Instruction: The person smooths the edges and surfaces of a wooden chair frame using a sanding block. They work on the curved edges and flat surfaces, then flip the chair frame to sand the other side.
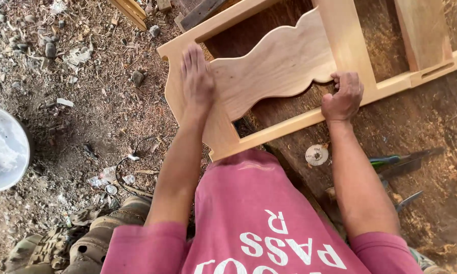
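A pale wooden frame [294, 122] with a wavy carved slat [279, 66] lies on a dark workbench [416, 132]. My left hand [197, 81] rests flat, fingers together and stretched out, on the frame's left upright where the slat joins it. My right hand [344, 95] is curled around the frame's near rail, next to a vertical post [347, 40]. Both forearms reach out over my pink shirt.
A small round sanding disc [317, 155] lies on the bench below the frame. Chisels, one with a green handle [385, 161], lie to the right. A white bucket [3, 147] stands at the left on dirt strewn with stones, shavings and a wire. Boots show at bottom left.
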